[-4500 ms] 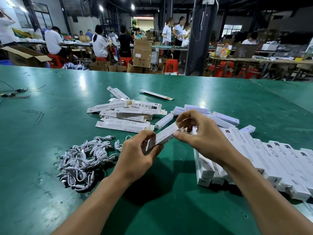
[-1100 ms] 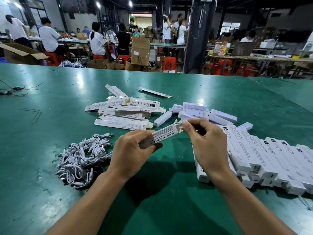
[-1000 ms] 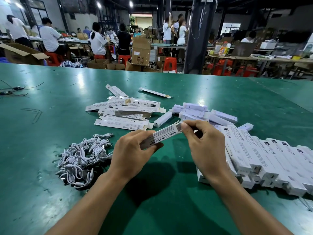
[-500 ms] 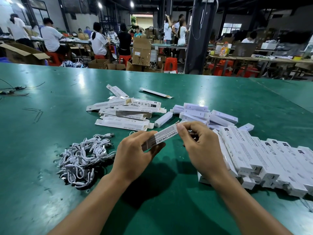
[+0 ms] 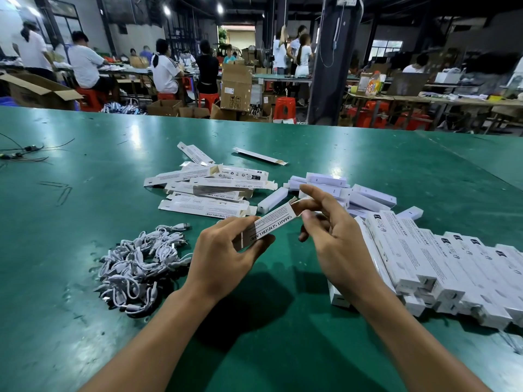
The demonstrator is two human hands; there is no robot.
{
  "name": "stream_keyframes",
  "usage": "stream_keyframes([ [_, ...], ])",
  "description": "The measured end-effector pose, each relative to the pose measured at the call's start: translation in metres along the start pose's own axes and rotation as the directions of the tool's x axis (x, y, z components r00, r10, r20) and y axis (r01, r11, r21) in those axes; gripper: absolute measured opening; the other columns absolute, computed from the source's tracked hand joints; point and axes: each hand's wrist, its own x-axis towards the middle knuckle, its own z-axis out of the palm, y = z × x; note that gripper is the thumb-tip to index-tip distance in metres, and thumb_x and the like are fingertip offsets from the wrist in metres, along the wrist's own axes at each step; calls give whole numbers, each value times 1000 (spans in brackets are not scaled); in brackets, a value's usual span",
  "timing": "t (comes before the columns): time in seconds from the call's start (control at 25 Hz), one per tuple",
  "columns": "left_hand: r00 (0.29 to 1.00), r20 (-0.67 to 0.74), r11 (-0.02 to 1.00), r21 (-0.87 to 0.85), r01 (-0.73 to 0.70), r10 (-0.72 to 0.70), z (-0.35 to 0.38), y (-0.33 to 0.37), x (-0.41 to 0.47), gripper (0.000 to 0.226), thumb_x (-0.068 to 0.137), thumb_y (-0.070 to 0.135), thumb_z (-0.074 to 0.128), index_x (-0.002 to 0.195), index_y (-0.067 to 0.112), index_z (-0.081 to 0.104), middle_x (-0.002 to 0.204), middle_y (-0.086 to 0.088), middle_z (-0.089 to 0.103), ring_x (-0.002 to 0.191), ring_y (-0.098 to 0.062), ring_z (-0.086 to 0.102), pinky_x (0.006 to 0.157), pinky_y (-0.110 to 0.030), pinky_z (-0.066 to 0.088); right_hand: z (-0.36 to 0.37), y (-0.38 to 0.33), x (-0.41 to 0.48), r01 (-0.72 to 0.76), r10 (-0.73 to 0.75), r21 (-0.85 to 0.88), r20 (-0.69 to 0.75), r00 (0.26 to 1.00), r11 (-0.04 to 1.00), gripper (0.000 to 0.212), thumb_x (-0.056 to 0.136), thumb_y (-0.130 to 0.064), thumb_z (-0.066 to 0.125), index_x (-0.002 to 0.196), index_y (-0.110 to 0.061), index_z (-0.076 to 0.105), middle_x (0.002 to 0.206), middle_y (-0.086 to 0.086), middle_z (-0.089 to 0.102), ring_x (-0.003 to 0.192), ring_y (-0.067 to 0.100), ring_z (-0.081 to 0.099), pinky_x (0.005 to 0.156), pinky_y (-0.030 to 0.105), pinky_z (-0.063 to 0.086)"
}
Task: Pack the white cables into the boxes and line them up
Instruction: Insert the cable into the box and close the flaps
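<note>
My left hand [image 5: 223, 251] grips the near end of a long white box [image 5: 273, 222] printed "SMART SENSOR LAMP", held tilted above the green table [image 5: 85, 222]. My right hand [image 5: 331, 230] is at the box's far end, and its fingertips touch the open brown end flap. A tangled heap of white cables [image 5: 141, 261] lies to the left of my left hand. Flat unfilled boxes [image 5: 206, 190] are piled behind. A row of packed boxes [image 5: 441, 264] lies side by side on the right.
Small white lamp bars [image 5: 339, 188] are heaped behind my right hand. Black wires [image 5: 19, 154] lie at the table's far left. Beyond the table's far edge, people sit and stand at other benches among cardboard cartons [image 5: 236, 86] and red stools [image 5: 284, 107].
My right-hand fingers have loosened from a pinch on the far end flap and spread a little, and the flap now stands open. My left hand keeps the same hold on the box.
</note>
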Motion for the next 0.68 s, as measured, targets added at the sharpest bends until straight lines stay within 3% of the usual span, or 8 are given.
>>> stream_keyframes([
  [0.16,1000,5,1000,-31,1,-1,-1,2,0,37,80,32,83,111,14,77,90,7,75,69,-10,63,66,-22,52,1,0,1,46,-52,-121,-44,998,992,34,104,-9,53,123,-33,68,103,-10,57,73,7,54,68,17,45],
  [0.4,1000,10,999,-41,19,-19,-2,2,0,31,79,29,84,108,18,78,84,12,72,64,4,56,63,-10,43,0,-2,0,66,-87,-140,-147,985,988,12,92,-19,73,92,-31,74,104,-6,60,73,1,59,66,10,45],
  [0.56,999,-17,999,-27,28,-28,1,3,0,33,79,25,86,110,18,77,87,14,72,68,10,56,66,-6,42,4,-2,-1,45,-63,-136,-133,989,990,12,96,-22,68,103,-23,78,119,-12,66,96,-9,64,83,15,53],
  [0.68,1000,-20,1000,-11,22,-22,0,2,-1,34,80,31,84,110,17,77,86,11,72,66,10,53,66,-14,45,7,-4,-5,111,-135,-187,-120,984,976,14,96,-22,69,106,-22,78,113,-13,75,103,-1,69,94,23,55],
])
